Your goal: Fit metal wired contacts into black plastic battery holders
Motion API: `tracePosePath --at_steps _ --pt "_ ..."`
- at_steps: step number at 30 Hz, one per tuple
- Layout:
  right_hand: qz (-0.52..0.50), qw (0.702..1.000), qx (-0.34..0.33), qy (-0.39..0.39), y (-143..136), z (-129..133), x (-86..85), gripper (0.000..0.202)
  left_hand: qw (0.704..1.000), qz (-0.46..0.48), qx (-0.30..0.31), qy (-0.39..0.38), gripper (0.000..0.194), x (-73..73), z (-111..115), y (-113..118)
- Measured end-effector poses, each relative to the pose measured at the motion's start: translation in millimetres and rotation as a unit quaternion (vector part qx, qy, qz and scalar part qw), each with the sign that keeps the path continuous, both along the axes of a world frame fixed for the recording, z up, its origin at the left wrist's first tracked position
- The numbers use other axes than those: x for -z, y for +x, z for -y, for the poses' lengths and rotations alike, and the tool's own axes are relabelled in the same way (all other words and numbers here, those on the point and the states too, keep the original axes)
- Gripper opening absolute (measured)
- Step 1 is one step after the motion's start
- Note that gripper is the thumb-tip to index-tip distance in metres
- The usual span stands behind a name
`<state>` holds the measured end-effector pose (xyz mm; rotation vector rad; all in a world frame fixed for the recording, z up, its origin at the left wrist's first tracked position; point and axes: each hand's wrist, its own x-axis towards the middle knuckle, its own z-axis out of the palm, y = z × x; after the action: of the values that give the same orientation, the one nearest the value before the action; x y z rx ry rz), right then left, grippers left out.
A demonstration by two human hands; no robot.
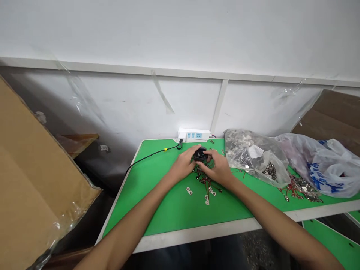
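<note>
Near the back of the green table (168, 217), a small round black object (200, 154) is held between both hands. My left hand (184, 162) grips its left side with bent fingers, and my right hand (216, 165) closes on its right side. Just below the hands lies a small pile of parts with red wires (206, 180). Small pale metal pieces (189, 191) rest on the green surface in front of the pile.
A white power strip (194, 134) stands against the wall, with a black cable (149, 155) running left. Clear plastic bags (242, 148) and another heap of metal parts (303, 188) lie at right. A large cardboard box (42, 180) is at left.
</note>
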<state>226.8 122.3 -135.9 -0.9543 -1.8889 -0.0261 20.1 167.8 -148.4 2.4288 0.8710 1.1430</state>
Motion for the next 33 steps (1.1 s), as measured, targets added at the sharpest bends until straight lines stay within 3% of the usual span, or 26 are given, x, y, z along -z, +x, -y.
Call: tracePosePath --at_steps 7,12,26,33 --pt "-0.056 0.996 -0.073 -0.018 5.4 3.3 -2.3 0.042 0.999 0.039 -0.036 0.001 0.059 -6.6 7.4 2.4" --pt "-0.108 0.991 -0.068 -0.042 11.2 -5.1 -0.6 0.037 0.996 0.046 -0.073 0.012 0.055 -7.7 8.3 3.7" --pt "-0.112 0.993 -0.018 -0.028 24.3 -21.5 6.3 0.04 0.997 -0.03 -0.019 0.075 0.066 -5.4 15.4 6.0" --pt "-0.081 0.996 -0.039 -0.021 25.0 -14.0 5.2 0.043 0.991 -0.056 0.003 0.118 0.065 -3.4 21.2 11.6"
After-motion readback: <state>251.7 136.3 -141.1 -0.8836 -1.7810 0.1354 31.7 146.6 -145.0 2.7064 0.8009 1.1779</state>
